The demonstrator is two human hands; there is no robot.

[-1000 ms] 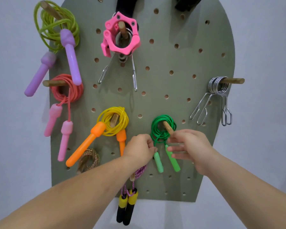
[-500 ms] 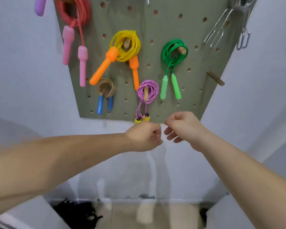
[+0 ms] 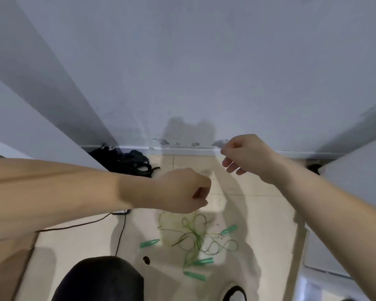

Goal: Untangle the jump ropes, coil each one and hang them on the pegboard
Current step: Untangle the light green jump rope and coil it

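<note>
The left hand's fingers (image 3: 201, 193) are curled tight into the palm, thumb across them, and nothing is in them. The right hand's fingers (image 3: 229, 166) hang loosely bent and a little apart, the thumb near the forefinger, also holding nothing. The left hand (image 3: 182, 191) hovers mid-scene above the floor; the right hand (image 3: 248, 157) is further away and to the right, apart from it.

Below the left hand, a tangle of thin green and yellowish jump ropes (image 3: 195, 235) lies on the pale tiled floor (image 3: 258, 213). Four green handles stick out of it: one at the left (image 3: 149, 243), one at the right (image 3: 228, 229) and two at the near edge (image 3: 203, 261).

A thin black cable (image 3: 122, 231) runs over the floor left of the tangle. A black heap (image 3: 126, 162) lies far left against the grey wall (image 3: 182, 72). A rounded black shape (image 3: 100, 279) fills the near edge; what it is cannot be told.
</note>
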